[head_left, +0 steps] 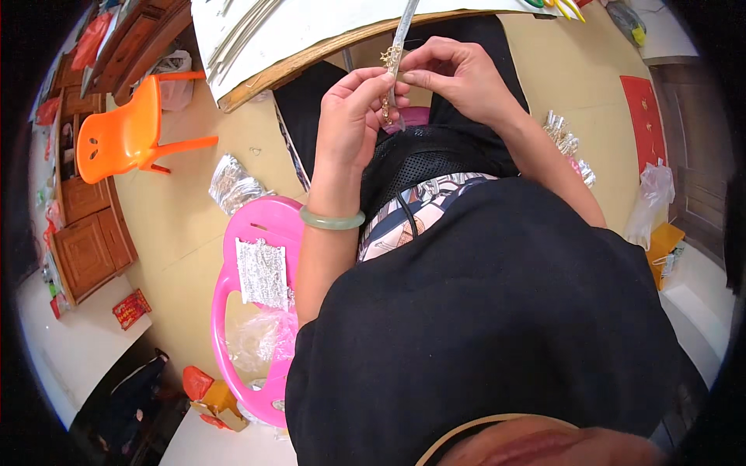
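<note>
While I sit over my lap in a black top, my left hand [353, 116], a green bangle [332, 220] on its wrist, pinches a small gold charm [389, 56] between thumb and fingertips. My right hand [458, 78] is closed too, its fingers pressed on a narrow clear strip [402, 31] beside the charm. Both hands meet just below the near edge of the table [311, 54], where the strip runs up over white sheets [256, 27]. At my left, a pink stool [256, 233] carries a silver bundle [263, 273] on its seat. Another silver packet [233, 185] lies on the floor beyond it. Farther left stands an orange chair [128, 132], near the wooden cabinets [89, 248].
</note>
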The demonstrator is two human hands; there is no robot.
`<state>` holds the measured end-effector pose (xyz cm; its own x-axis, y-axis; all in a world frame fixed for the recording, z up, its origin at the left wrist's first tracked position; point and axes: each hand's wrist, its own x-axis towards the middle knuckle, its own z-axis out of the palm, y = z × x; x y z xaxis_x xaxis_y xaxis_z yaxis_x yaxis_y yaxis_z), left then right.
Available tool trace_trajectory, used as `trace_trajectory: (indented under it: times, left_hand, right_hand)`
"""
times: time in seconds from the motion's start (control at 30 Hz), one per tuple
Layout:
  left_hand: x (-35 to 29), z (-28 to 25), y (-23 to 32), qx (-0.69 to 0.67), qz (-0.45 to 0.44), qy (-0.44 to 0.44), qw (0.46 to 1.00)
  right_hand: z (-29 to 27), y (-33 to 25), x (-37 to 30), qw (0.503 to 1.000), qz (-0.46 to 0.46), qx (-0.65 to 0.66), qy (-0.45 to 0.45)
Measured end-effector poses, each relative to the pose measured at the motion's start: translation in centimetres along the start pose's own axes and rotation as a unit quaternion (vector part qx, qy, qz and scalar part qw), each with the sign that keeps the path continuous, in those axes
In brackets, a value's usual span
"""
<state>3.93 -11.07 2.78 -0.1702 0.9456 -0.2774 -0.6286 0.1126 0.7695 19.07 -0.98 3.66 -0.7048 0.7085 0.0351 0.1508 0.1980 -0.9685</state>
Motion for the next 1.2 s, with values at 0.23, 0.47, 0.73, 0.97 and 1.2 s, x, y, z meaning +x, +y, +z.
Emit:
trace_trajectory:
  times: [0.23,0.47,0.73,0.97,1.2]
  left_hand:
    - [0.4,0.1,0.0,-0.031,-0.021,-0.041,0.998]
    - [1.2,-0.1,-0.7,-0.176,-0.085,-0.075,0.978]
    - [2.4,-0.2,-0.7,-0.227,-0.105,-0.109,0.962]
    - [2.7,1.8,-0.8,-0.11,-0.082,-0.081,0.987]
    - [2.7,2.6,-1.2,-0.074,-0.069,-0.063,0.993]
  right_hand:
    - [-0.6,0.2,-0.4,0.999,-0.027,0.026,-0.003]
    - [-0.7,-0.1,-0.8,0.997,0.001,0.07,0.027]
    - [-1.3,0.4,-1.1,0.997,-0.036,0.031,0.054]
    - [-2.2,0.8,-1.1,0.996,-0.051,0.025,0.072]
    - [-2.7,1.8,-1.3,0.992,-0.075,0.056,0.086]
